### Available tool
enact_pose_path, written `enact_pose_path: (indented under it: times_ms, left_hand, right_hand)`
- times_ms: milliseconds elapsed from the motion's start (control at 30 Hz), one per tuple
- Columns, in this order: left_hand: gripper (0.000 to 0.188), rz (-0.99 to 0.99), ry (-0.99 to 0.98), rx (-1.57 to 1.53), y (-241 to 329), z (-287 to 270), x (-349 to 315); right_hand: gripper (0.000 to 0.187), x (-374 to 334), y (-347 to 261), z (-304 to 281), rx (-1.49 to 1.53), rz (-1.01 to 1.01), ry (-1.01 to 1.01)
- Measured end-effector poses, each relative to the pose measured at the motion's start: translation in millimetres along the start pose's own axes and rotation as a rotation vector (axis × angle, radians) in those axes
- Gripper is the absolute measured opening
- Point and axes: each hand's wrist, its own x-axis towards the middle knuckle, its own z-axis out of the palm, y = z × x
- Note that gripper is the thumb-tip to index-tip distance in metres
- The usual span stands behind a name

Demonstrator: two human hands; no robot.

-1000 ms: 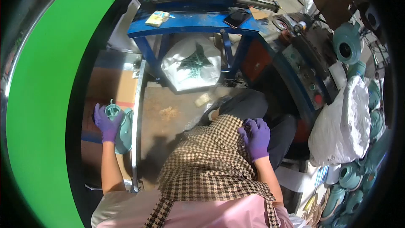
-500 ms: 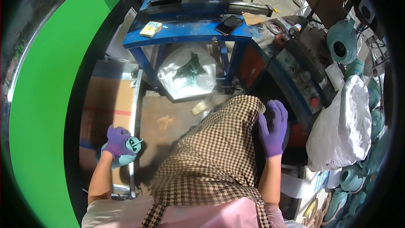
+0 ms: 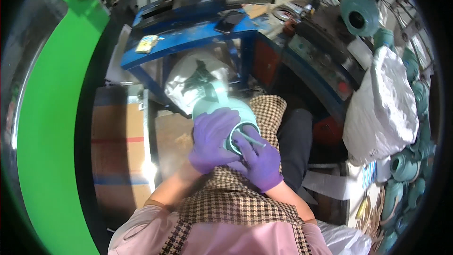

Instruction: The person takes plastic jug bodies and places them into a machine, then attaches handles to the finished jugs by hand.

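Note:
A hollow teal plastic jug [image 3: 232, 108] with a loop handle at its far end lies over my lap, its round open mouth facing me. My left hand [image 3: 212, 137] is closed round the near left side of its body. At the mouth, my right hand [image 3: 262, 163] has its fingers bent in around a thin teal plastic strip [image 3: 251, 137] that sticks out across the rim. The fingers seem to grip this strip; their tips are partly hidden inside the opening. Both hands wear purple gloves.
Ahead stands a blue metal table [image 3: 172, 42] with a phone and a yellow packet; a white bag [image 3: 177, 78] sits beneath it. Cardboard boxes [image 3: 118, 153] lie left, beside a green panel [image 3: 52, 127]. On the right are a control panel, a white sack [image 3: 382, 113] and several teal jugs [image 3: 405, 166].
My left hand has brought the jug from above the boxes on the left to my lap. My right hand has moved left from beside my knee to the jug's mouth. The view has shifted.

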Motion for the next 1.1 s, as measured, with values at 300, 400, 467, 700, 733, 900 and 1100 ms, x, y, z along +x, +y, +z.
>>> enact_pose_path:
  times_ms: [300, 400, 467, 700, 733, 900, 1100]
  left_hand:
    - [0.049, -0.017, -0.211, 0.044, 8.8, 33.6, 4.5]
    - [0.047, 0.170, -0.046, 0.119, -8.2, 40.0, 11.3]
    - [0.046, 0.075, 0.053, 0.100, -43.4, 46.8, 24.8]
    - [0.071, -0.282, 0.306, -0.023, -175.6, 5.6, 12.3]
    - [0.072, -0.244, 0.305, 0.001, -170.5, 2.2, 13.6]
    - [0.063, -0.014, 0.353, 0.140, -122.1, 7.7, 28.7]
    - [0.063, -0.119, 0.160, 0.070, -53.8, 5.0, 12.5]
  right_hand:
    - [0.051, -36.5, 29.9, 21.7, 0.025, 0.256, -0.229]
    - [0.055, -29.7, 34.4, 27.8, 0.204, 0.168, -0.120]
    - [0.057, -24.9, 37.3, 0.7, 0.185, 0.033, -0.014]
    - [0.013, -38.9, 79.2, -227.6, -0.572, -0.004, 0.540]
    - [0.012, -51.9, 100.5, -263.6, -0.618, 0.087, 0.542]
    - [0.010, -60.1, 251.2, -398.5, -0.868, 0.598, 0.309]
    - [0.037, -61.4, 374.6, -383.7, -1.228, 0.730, 0.003]
